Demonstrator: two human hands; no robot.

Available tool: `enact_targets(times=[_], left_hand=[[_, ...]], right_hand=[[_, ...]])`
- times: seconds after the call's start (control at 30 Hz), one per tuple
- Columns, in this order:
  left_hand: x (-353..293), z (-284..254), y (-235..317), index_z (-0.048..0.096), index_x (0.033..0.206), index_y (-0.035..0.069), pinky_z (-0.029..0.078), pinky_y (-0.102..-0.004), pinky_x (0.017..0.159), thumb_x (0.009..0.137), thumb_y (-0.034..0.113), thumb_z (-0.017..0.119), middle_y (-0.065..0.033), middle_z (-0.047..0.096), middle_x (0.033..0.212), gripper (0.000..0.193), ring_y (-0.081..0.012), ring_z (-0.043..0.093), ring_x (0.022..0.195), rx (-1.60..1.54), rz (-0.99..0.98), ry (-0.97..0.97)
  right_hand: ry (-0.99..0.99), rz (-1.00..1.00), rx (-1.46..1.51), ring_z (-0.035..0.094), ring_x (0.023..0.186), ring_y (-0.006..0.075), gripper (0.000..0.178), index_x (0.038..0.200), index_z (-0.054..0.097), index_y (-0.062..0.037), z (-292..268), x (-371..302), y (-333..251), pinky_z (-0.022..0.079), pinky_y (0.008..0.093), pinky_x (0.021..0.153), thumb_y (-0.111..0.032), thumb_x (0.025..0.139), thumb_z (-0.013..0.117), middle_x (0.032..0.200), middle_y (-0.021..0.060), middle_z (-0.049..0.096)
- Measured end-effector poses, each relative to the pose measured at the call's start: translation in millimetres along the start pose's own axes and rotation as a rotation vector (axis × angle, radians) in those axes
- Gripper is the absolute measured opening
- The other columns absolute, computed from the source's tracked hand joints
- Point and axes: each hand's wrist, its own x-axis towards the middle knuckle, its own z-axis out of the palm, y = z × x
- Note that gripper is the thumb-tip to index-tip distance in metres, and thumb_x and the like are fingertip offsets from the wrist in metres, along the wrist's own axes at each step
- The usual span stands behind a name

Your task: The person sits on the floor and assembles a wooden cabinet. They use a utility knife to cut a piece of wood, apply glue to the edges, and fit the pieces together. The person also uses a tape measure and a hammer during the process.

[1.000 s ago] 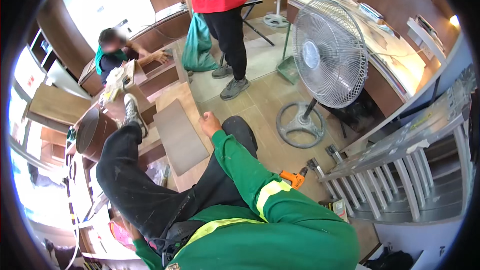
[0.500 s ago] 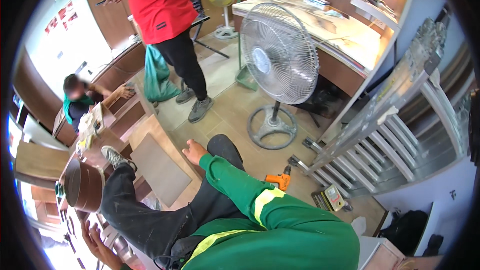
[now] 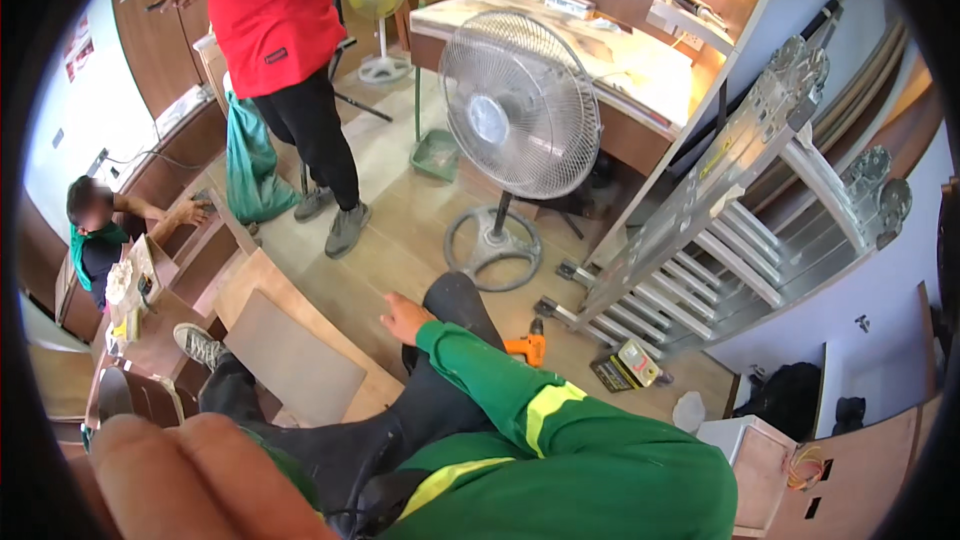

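Observation:
My left hand (image 3: 190,480) looms large and close at the lower left, its bent fingers side by side; the fingertips are hidden, so I cannot tell whether it holds anything. Next to my bent right knee (image 3: 458,295), my right hand (image 3: 405,320) is open and holds nothing I can see, with its fingers partly stretched out. Behind the left hand, a brown round container (image 3: 120,395) is partly covered. Left of my right hand, a grey-brown rectangular sheet (image 3: 295,355) lies on a larger light wooden board (image 3: 270,285).
Right of my knee are an orange cordless drill (image 3: 528,343) and a black-and-yellow box (image 3: 627,368). A pedestal fan (image 3: 520,105) stands ahead, with a folded aluminium ladder (image 3: 700,210) at right. One person in red (image 3: 270,20) stands; another (image 3: 100,240) works at far left.
My left hand has risen from the lower left and come close to the view, now covering part of the round container. My right hand stays by the knee. The view has shifted right.

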Motion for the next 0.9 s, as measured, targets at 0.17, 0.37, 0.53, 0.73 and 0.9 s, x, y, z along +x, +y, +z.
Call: enact_targets(times=[0.17,0.37,0.53,0.73,0.9], left_hand=[[4.4,-5.3,2.0,0.057,0.108,0.010,0.047,-0.0353,0.078,0.100,0.025,0.055,-0.0037,0.055,0.096,0.017,-0.0248,0.055,0.089,-0.005,0.059,-0.065],[15.3,-5.7,11.3,0.059,0.111,0.011,0.046,-0.0377,0.080,0.100,0.028,0.053,-0.0049,0.057,0.101,0.021,-0.0270,0.056,0.094,0.025,0.167,-0.171],[29.5,-16.1,18.6,0.061,0.114,0.012,0.045,-0.0398,0.082,0.100,0.030,0.051,-0.0058,0.058,0.105,0.025,-0.0288,0.056,0.097,0.077,0.107,-0.211],[28.2,-29.7,16.2,0.063,0.117,0.013,0.044,-0.0423,0.085,0.100,0.033,0.049,-0.0070,0.060,0.109,0.030,-0.0310,0.057,0.102,0.123,0.130,-0.268],[43.1,-35.6,20.1,0.064,0.120,0.014,0.044,-0.0444,0.087,0.099,0.035,0.047,-0.0080,0.062,0.113,0.034,-0.0328,0.057,0.106,0.255,0.137,-0.355]], right_hand=[[-0.042,0.013,-0.016,0.058,0.115,0.0447,0.052,0.132,0.046,0.0020,-3.4,1.3,-1.2,0.048,0.0506,0.098,-0.029,0.093,0.060,0.128,0.0289,0.057],[0.221,-0.286,-0.188,0.064,0.104,0.0424,0.049,0.129,0.049,0.0021,43.3,15.5,16.5,0.051,0.0493,0.088,-0.032,0.095,0.060,0.113,0.0270,0.064],[-0.234,0.091,0.119,0.061,0.111,0.0439,0.055,0.133,0.047,0.0037,46.0,-33.8,-35.5,0.049,0.0494,0.096,-0.031,0.093,0.060,0.120,0.0311,0.061],[-0.046,-0.088,-0.042,0.067,0.089,0.0350,0.062,0.139,0.041,0.0051,32.6,-1.5,2.5,0.052,0.0460,0.081,-0.032,0.094,0.062,0.097,0.0207,0.069],[-0.088,-0.037,0.005,0.061,0.114,0.0433,0.056,0.133,0.045,0.0059,26.1,6.6,-14.5,0.048,0.0498,0.097,-0.031,0.095,0.061,0.125,0.0308,0.060]])
